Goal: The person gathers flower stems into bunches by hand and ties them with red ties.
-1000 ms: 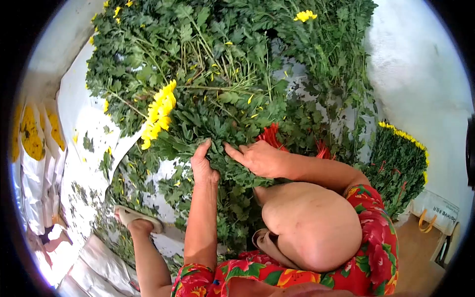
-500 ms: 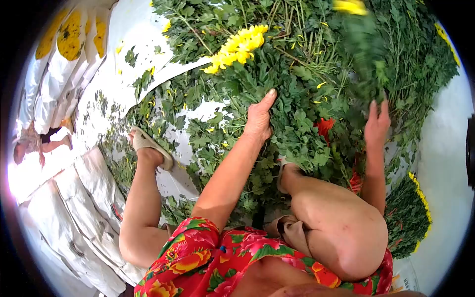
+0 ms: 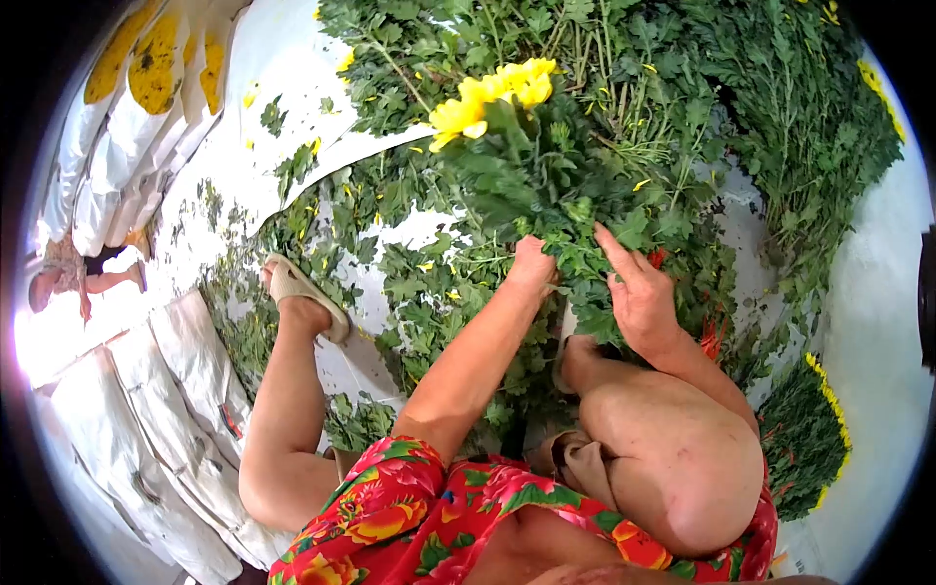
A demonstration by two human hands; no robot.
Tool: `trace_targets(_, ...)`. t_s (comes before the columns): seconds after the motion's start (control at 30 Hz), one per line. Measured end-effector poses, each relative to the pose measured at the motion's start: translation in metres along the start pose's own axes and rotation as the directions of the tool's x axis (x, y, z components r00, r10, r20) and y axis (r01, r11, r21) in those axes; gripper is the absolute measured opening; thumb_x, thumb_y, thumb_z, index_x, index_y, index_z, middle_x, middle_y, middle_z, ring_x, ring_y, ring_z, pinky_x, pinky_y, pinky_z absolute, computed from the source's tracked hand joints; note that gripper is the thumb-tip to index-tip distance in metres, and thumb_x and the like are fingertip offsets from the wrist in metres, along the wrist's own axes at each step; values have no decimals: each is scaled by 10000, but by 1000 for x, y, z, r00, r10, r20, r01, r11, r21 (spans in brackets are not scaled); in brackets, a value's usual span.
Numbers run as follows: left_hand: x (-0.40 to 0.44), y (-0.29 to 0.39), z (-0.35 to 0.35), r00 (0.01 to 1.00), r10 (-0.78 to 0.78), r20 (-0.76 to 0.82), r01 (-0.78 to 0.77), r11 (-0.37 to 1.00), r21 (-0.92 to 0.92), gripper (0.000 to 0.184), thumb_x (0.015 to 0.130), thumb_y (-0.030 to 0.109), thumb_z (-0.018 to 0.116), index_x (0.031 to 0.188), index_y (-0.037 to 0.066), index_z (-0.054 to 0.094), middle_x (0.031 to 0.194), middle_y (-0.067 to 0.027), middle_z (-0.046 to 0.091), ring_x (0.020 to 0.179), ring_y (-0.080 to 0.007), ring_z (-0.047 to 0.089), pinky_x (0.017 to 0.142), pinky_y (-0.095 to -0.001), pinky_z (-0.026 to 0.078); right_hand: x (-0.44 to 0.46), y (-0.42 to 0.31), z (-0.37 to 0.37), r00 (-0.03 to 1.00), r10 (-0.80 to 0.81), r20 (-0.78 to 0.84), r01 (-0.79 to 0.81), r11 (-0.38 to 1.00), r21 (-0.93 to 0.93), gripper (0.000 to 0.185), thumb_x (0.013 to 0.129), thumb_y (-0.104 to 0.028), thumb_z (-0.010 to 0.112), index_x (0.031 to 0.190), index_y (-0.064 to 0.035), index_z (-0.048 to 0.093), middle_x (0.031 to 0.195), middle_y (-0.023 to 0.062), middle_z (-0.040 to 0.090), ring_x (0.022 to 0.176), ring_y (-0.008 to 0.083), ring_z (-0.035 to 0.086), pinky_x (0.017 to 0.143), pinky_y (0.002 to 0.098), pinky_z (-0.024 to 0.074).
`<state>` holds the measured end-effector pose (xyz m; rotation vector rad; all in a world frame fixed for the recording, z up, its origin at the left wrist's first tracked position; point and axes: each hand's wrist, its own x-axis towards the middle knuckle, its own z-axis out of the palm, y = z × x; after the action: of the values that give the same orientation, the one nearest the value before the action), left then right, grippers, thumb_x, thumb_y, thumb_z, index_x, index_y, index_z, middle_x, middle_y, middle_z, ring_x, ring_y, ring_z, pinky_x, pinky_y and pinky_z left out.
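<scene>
A bunch of yellow flowers (image 3: 492,97) with leafy green stems stands up between my two hands, its heads toward the far side. My left hand (image 3: 534,263) is wrapped round the stems below the leaves. On the bunch's right side is my right hand (image 3: 639,292), its index finger stretched out against the leaves and its other fingers partly curled. Whether it grips a stem is hidden. Red ties (image 3: 714,333) show among the foliage beyond my right wrist.
Cut green stems (image 3: 624,107) pile up ahead. Finished-looking yellow-topped bunches (image 3: 804,439) stand at the right by a pale wall (image 3: 882,283). White wrapped bundles (image 3: 161,429) lie at the left, with more yellow-filled sleeves (image 3: 154,73) behind. Part of another person (image 3: 73,283) shows at the left edge.
My right hand has come back from the pile at the right to the bunch beside my left hand. The bunch stands more upright, and the view has swung since the first frame.
</scene>
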<state>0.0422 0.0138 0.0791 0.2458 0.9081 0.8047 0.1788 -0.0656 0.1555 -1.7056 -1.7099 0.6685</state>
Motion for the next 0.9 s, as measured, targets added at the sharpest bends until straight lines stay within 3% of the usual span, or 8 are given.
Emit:
trace_targets(0.07,10,-7,-15,988,-8,155,38,980,-193,328,925,277,629,1170,61,598,1119,-97,657,990,-244,652,860,-402,562,-1,4,2,1000,-5,-23,6,1000,30,687,797,104,580,1424,-162,489,972,180,632,773,351,631,680,395,521)
trace_targets(0.17,10,-10,-24,993,-18,113,37,985,-171,350,919,311,632,1167,67,599,1132,-104,654,1028,-265,642,873,-425,560,-6,4,2,991,124,55,-130,985,114,682,807,113,566,1427,-159,483,1026,210,633,829,368,646,716,398,522)
trace_targets(0.33,-6,18,20,989,-126,-78,108,975,-196,380,957,362,581,1197,70,550,1131,-111,622,1027,-281,624,884,-444,551,-11,9,0,997,4,-75,2,996,86,681,794,112,575,1412,-164,500,990,192,640,772,335,645,683,390,525)
trace_targets(0.5,0,6,-2,988,-141,-64,135,987,-82,451,961,406,549,1265,72,529,1204,-99,607,1082,-260,605,931,-427,511,-13,10,-3,999,17,40,-14,997,-73,650,797,51,582,1403,-175,511,840,151,631,606,281,607,543,384,500)
trace_targets(0.63,-4,14,-15,972,-115,206,120,993,-12,565,954,470,560,1344,69,483,1271,-98,581,1131,-255,585,962,-428,498,-7,8,-12,989,28,143,-9,991,-132,618,829,-23,570,1422,-174,483,792,168,614,570,329,602,507,407,507)
trace_targets(0.73,-2,12,-15,996,60,71,-74,971,225,412,890,266,653,1170,-25,577,1113,-153,642,962,-287,648,831,-442,554,-7,8,-4,968,-12,251,84,958,-275,628,874,-108,575,1472,-185,397,785,181,631,587,337,628,501,418,518)
trace_targets(0.87,15,13,-6,999,24,-34,-20,993,116,350,809,194,692,1076,-18,611,1008,-138,665,854,-286,661,765,-426,556,23,17,-43,852,29,523,-76,995,68,494,917,-261,614,1388,-142,522,846,150,693,665,335,657,671,436,544)
trace_targets(0.9,16,18,-6,996,-10,-85,19,993,115,370,809,235,690,1088,7,609,1020,-136,661,882,-293,653,787,-442,546,31,46,-47,876,-12,483,-100,973,206,388,927,-282,638,1266,-94,622,942,124,725,783,232,696,746,361,544)
